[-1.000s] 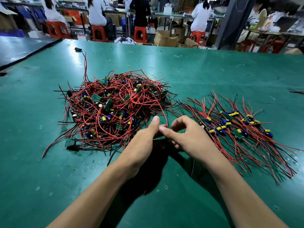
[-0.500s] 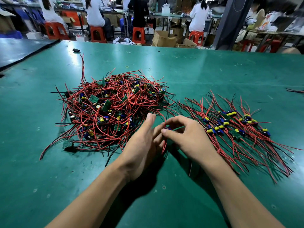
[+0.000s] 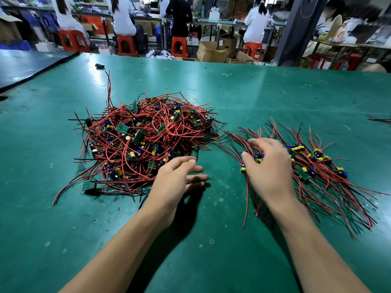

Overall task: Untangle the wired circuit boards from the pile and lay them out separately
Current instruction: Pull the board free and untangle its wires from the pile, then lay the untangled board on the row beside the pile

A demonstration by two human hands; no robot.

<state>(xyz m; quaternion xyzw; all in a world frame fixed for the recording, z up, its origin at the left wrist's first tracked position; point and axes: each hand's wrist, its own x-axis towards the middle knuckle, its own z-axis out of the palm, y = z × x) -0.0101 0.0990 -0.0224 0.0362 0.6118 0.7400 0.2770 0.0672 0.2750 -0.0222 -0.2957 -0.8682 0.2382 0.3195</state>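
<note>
Right hand [image 3: 268, 168] has moved onto the laid-out row [image 3: 298, 148], grip unclear; left hand [image 3: 177, 178] spread; big pile [image 3: 143, 140] remains.

Glossy scuffed green table [image 3: 254, 98]; plastic-coated red wires of pile [image 3: 148, 140].

The pile [image 3: 146, 142] sits left on the table [image 3: 254, 92] — the laid-out boards [image 3: 313, 166] close beside, right.

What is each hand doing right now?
Left hand: open, holding nothing.
Right hand: fingers spread over a wired board; grip cannot be told.
</note>
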